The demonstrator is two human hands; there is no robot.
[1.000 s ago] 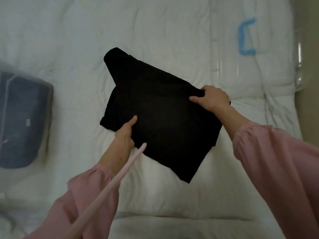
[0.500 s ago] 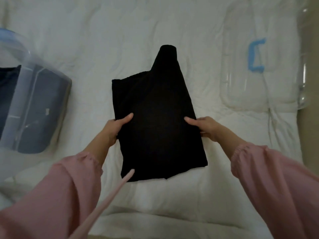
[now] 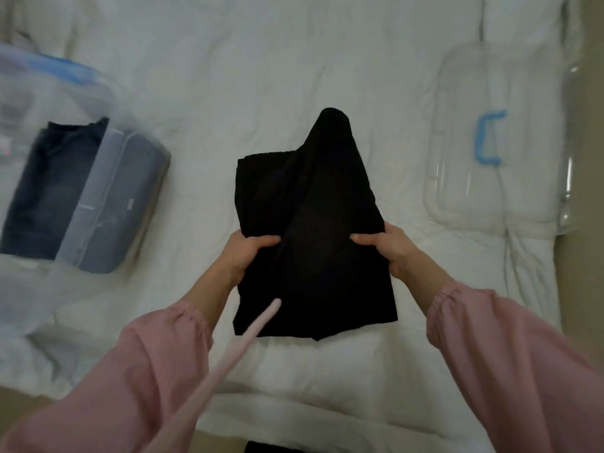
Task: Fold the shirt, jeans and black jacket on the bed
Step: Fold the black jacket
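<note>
Head view: black jacket [image 3: 313,223] over the bed [image 3: 261,76]; left grip [image 3: 246,253] pinches its 9 o'clock edge; right grip [image 3: 389,246] pinches the 3 o'clock edge.

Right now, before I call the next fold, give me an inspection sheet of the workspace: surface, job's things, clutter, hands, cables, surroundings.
Surface: bed, white quilted cover, wrinkled.
Job's things: black jacket, partly folded, mid-bed, its narrow end pointing away from the person.
Clutter: clear bin at left holding dark folded clothes; clear lid with a blue handle at right; pink strip hanging across the near view.
Hands: left hand grips the jacket's left edge, right hand grips its right edge, thumbs on top.
Cables: nothing seen.
Surroundings: beige strip past the bed's right edge; cannot tell what it is.
</note>
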